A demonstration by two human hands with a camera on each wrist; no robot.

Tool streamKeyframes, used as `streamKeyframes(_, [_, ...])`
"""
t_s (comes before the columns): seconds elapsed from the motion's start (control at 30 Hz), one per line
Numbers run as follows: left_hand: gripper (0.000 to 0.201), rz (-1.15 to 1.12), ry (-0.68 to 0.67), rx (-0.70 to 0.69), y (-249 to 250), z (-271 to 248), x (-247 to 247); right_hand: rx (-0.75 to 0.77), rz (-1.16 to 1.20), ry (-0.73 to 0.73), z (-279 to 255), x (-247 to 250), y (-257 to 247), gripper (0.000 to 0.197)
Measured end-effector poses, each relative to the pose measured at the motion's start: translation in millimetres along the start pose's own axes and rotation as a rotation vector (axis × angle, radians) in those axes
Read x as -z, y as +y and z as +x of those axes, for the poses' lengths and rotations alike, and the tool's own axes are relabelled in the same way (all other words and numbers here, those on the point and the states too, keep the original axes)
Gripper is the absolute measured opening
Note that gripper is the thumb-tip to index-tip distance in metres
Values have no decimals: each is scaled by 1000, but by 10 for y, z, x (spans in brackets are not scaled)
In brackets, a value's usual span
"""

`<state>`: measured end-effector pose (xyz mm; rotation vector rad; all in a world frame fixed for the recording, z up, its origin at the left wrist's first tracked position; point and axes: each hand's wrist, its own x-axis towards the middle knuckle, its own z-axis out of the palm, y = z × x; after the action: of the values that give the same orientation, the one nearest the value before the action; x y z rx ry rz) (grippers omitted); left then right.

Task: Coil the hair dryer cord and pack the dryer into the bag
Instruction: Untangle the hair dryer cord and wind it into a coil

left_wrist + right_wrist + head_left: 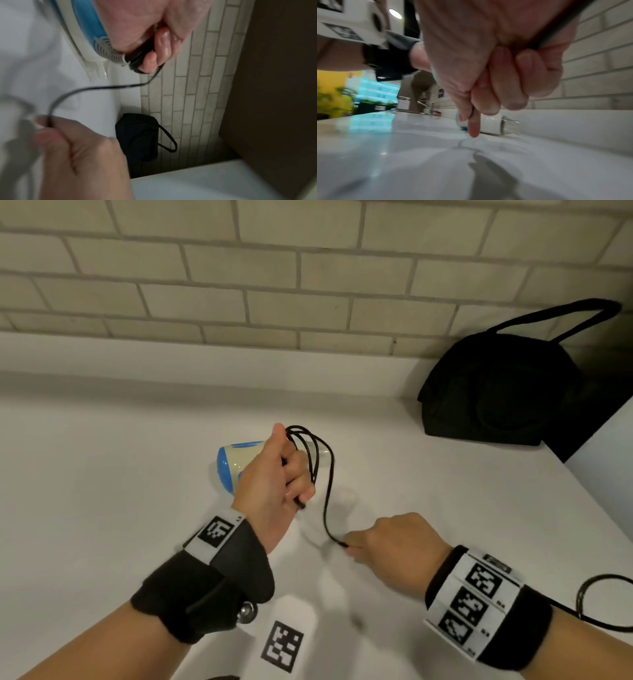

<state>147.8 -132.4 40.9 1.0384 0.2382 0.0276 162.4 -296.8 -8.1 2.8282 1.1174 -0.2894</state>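
A white and blue hair dryer (233,462) lies on its side on the white counter (102,491), partly hidden behind my left hand (287,474). That hand grips several loops of the black cord (313,455) in its fist, just in front of the dryer (89,32). From the loops the cord (82,88) runs down to my right hand (363,544), which pinches it low over the counter. In the right wrist view the cord (556,27) passes through the curled fingers (510,83) of the right hand. The black bag (500,392) stands at the back right against the wall.
A beige tiled wall (274,275) backs the counter. A printed marker tag (282,645) lies near the front edge. Right of the bag the counter ends at a dark gap (596,422). A thin black cable (596,601) loops behind my right wristband.
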Motion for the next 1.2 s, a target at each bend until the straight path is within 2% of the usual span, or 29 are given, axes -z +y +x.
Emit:
streamKeyframes(0.1, [44,332,-34,-179,-109,-60,-152,95,-38,24,-91,34,-140,26])
streamKeyframes(0.2, [36,686,-196,-321,-371,-157,-217,60,-190,114,-188,55,-194,11])
streamKeyframes(0.27, [41,826,-312,-317,-507,-205,-225,116,-196,217,-215,62,-134,20])
streamKeyframes(0.37, [50,978,-374,-360,-567,-172,-211,136,-185,362,-298,123,-26,31])
streamKeyframes(0.47, [42,985,-385,-366,-552,-122,-198,67,-156,438,-333,148,73,31])
streamKeyframes(0.57, [29,1041,-439,-320,-588,-110,-160,40,20,511,-380,218,175,28])
streamKeyframes(0.63, [28,1015,-479,-278,-635,-120,-124,14,115,509,-404,263,223,37])
streamKeyframes(0.73, [33,924,-467,-247,-635,-140,-78,16,231,500,-413,274,239,37])
streamKeyframes(0.83, [38,847,-503,-220,-559,-167,-65,80,228,390,-365,232,228,54])
streamKeyframes(0.87, [30,807,-542,-204,-533,-170,-61,84,197,373,-333,225,222,55])
streamKeyframes(0.93, [21,714,-601,-146,-496,-172,-28,77,241,393,-238,244,198,42])
streamKeyframes(1.0, [20,677,-589,-128,-472,-160,29,75,447,411,-132,252,169,27])
streamKeyframes(1.13, [12,605,-450,-23,-331,-148,94,-11,915,372,73,249,77,7])
streamKeyframes(1.2, [16,629,-392,-12,-275,-133,133,-66,1088,367,124,226,48,22])
